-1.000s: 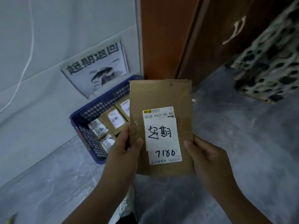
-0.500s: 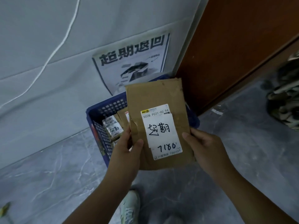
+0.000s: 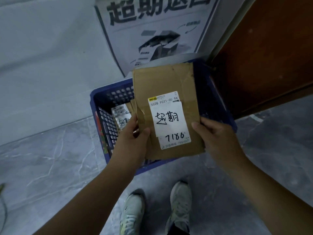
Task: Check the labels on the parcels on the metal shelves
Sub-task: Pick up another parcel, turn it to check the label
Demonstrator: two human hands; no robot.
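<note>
Over one blue crate (image 3: 92,106), left hand (image 3: 133,141) and right hand (image 3: 218,138) both grip one cardboard parcel (image 3: 162,82) bearing two white labels (image 3: 169,119).

A parcel depot or pickup point: a printed sign (image 3: 152,31) with a box drawing hangs on the far wall (image 3: 42,65) above a blue crate (image 3: 108,87) of labelled parcels (image 3: 121,115) on a grey floor (image 3: 50,158).
</note>
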